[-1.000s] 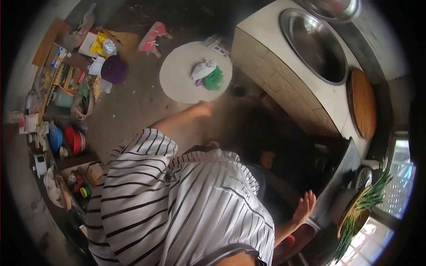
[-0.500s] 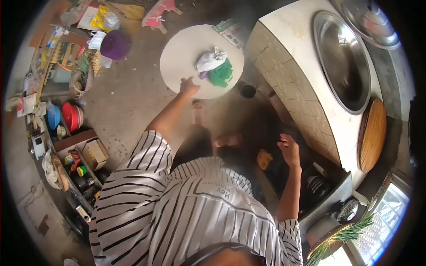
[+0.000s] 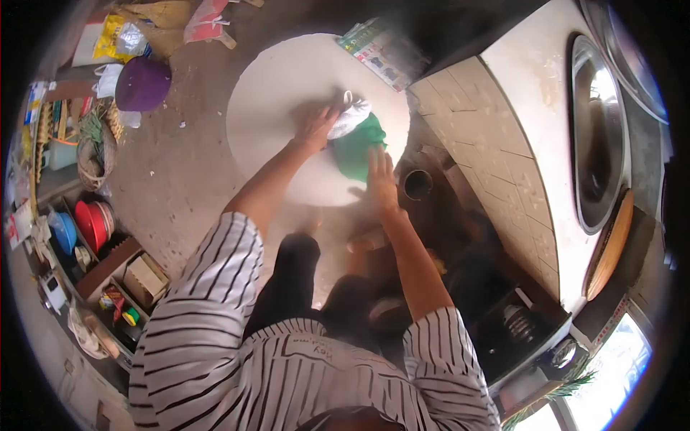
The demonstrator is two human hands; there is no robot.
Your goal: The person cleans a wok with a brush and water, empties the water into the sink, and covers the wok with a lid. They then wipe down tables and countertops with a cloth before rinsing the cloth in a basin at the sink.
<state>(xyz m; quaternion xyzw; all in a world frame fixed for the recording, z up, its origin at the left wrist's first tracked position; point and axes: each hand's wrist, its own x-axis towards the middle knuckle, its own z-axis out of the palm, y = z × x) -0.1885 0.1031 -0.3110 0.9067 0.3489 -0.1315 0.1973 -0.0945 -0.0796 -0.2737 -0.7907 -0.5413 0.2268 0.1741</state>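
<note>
On the round pale tabletop (image 3: 262, 122) lie a bunched white cloth (image 3: 351, 121) and a crumpled green cloth (image 3: 357, 154), side by side. My left hand (image 3: 315, 131) reaches to the left edge of the white cloth, fingers spread and touching or nearly touching it. At the right edge of the green cloth is my right hand (image 3: 382, 178), its fingers stretched out over the cloth's border. Neither cloth is lifted off the table. The undersides of both hands are hidden.
A printed sheet or box (image 3: 381, 54) lies at the table's far edge. To the right stands a tiled stove (image 3: 496, 158) with a large metal wok (image 3: 598, 129). A dark round container (image 3: 417, 184) is beside the table. Shelves with red bowls (image 3: 92, 224) line the left, near a purple bucket (image 3: 144, 84).
My left hand has moved from the table's near edge to the white cloth. My right hand has come up from beside my body to the green cloth. The view has shifted closer to the table.
</note>
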